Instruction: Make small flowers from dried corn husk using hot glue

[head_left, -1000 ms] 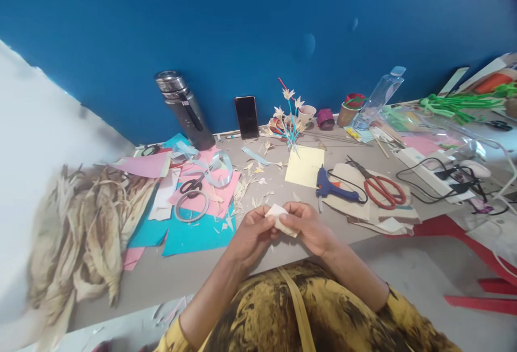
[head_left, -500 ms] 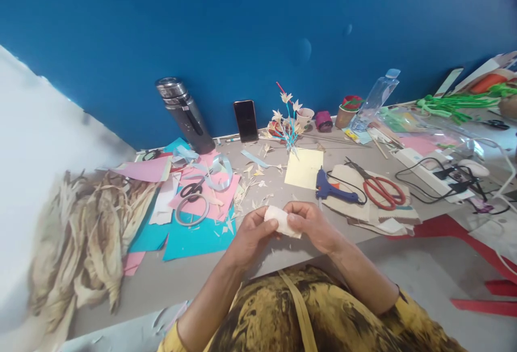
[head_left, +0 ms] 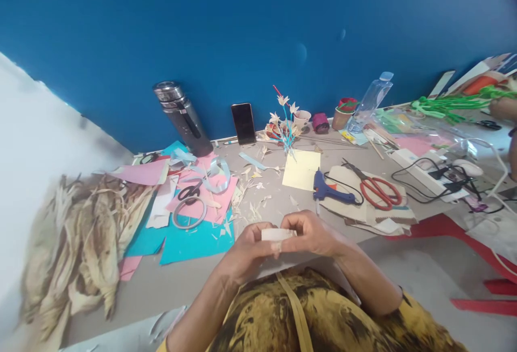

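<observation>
Between both hands, close to my body at the table's front edge, is a small off-white folded piece (head_left: 278, 234); whether it is husk, paper or cloth I cannot make out. My left hand (head_left: 249, 248) pinches its left end. On the right end, my right hand (head_left: 314, 234) grips it with bent fingers and the thumb along the lower edge. Fingers and thumbs cover part of the piece. Pale scraps (head_left: 252, 190) lie beyond my left hand. A blue glue gun (head_left: 334, 193) rests past my right hand, beside orange-handled scissors (head_left: 379, 190).
Dried husks (head_left: 81, 250) hang over the left side. Near them are blue paper (head_left: 197, 250), a tape roll (head_left: 189, 213) and a dark flask (head_left: 183, 120). A phone (head_left: 243, 124), pale flowers on blue stems (head_left: 287, 126) and a bottle (head_left: 371, 101) stand behind. A power strip (head_left: 428, 174) lies right.
Both hands have come slightly lower and nearer my body. The off-white piece has turned from a tilted, broad face to a narrower, level strip between the fingers.
</observation>
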Available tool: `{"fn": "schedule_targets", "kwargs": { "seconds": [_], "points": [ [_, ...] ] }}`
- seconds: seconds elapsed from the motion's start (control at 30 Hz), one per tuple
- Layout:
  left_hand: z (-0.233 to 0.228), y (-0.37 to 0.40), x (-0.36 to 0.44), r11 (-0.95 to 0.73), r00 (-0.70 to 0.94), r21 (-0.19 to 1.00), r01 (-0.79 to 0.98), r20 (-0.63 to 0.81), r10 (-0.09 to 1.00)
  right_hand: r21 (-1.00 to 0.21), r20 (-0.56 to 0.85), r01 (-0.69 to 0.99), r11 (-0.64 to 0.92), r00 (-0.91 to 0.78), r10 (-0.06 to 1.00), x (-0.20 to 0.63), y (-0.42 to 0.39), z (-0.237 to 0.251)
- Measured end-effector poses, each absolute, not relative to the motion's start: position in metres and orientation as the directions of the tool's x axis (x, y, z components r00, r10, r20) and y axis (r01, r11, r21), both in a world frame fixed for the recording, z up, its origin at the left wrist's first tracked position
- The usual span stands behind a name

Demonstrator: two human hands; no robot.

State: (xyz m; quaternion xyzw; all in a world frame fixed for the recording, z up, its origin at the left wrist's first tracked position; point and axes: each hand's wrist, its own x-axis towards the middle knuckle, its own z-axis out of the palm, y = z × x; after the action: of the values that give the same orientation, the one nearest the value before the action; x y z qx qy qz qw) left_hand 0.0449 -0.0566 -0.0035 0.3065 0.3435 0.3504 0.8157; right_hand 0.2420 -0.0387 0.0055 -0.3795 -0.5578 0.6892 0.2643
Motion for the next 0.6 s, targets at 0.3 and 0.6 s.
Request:
{"fn": "schedule_targets", "kwargs": {
  "seconds": [0.3, 0.6],
  "points": [
    [-0.006, -0.059, 0.045, 0.602, 0.486, 0.702, -0.381, -0.402, 0.776, -0.970, -0.241, 0.161, -0.179, -0.593, 0.768, 0.246, -0.037, 0.003],
    [-0.004, -0.063, 0.047, 0.590, 0.495, 0.644, -0.487, -0.353, 0.794, -0.960, -0.203, -0.046, -0.277, -0.566, 0.799, 0.235, -0.042, -0.011]
  ]
}}
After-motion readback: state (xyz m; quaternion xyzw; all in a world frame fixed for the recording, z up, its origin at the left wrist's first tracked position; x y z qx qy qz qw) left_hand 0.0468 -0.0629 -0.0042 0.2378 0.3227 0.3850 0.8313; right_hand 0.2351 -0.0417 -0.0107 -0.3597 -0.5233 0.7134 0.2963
